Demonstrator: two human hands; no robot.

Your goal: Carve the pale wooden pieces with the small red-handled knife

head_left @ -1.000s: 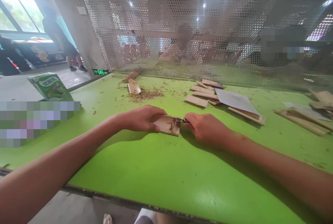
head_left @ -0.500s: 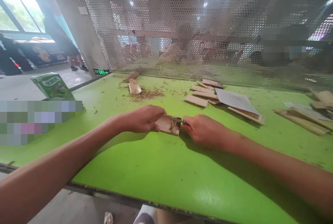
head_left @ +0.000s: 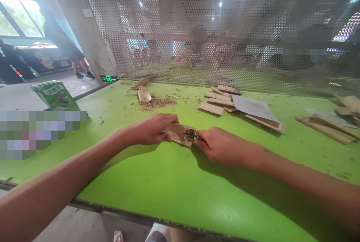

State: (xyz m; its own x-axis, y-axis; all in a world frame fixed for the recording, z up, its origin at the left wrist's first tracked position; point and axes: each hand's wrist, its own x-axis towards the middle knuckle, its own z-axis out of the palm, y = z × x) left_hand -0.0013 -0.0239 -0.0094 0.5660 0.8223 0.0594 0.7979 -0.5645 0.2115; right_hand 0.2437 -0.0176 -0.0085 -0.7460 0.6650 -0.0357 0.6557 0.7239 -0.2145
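Note:
My left hand (head_left: 160, 128) is closed on the left end of a short, pale, curved bamboo piece (head_left: 177, 134), its thumb at the near side and its fingers over the far side. The piece lies low over the green tabletop (head_left: 168, 182). In my right hand (head_left: 215, 142) is a knife (head_left: 191, 134) with a narrow dark blade, which reaches leftward over the right part of the bamboo. Brownish scraped material shows under the blade. Most of the knife's handle is hidden in my fist.
Shavings (head_left: 160, 101) lie beyond my left hand, beside a curved bamboo piece (head_left: 144, 94). Several bamboo strips (head_left: 211, 108) and a white paper sheet (head_left: 254, 108) are at the back right. A green carton (head_left: 57, 95) stands at left. A perforated metal screen (head_left: 197, 28) borders the far edge.
The knife blade has shifted a little left and nearer to me across the bamboo, and the bamboo is turned slightly. Both hands keep their hold.

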